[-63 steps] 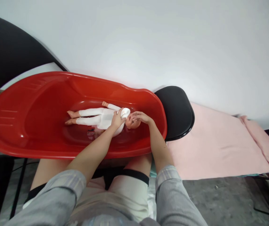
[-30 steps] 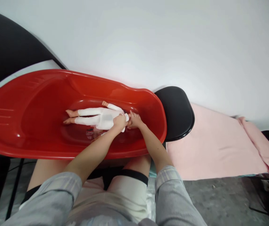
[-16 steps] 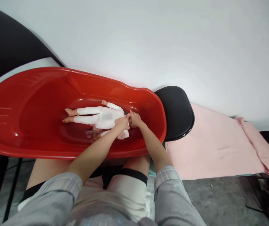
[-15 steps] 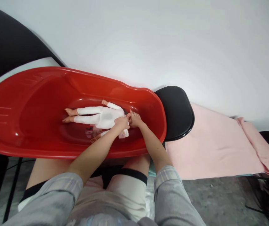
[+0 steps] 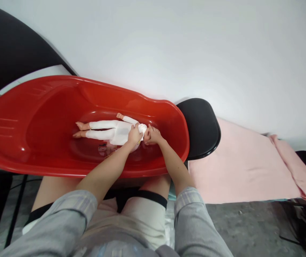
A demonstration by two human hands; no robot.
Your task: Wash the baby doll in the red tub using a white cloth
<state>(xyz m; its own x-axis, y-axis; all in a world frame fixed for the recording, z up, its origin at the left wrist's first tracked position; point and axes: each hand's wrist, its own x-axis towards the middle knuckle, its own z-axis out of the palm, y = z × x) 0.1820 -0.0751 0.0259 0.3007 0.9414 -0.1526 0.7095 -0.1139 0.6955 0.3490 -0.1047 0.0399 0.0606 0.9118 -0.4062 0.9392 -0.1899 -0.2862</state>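
Observation:
A doll in a white outfit lies on its back in a red baby bathtub, feet to the left and head to the right. My left hand is closed at the doll's upper chest and neck. A bunched white cloth sticks out from its fingers. My right hand wraps around the doll's head, covering most of it. The doll's near arm is mostly hidden under my left forearm.
A black stool seat adjoins the tub's right end. Beyond it a pink sheet covers a low surface, with a folded pink roll at its far end. A white wall rises behind the tub.
My left hand has shifted slightly left and away from me, carrying the white cloth from the doll's near side up to its neck. My right hand stays at the head.

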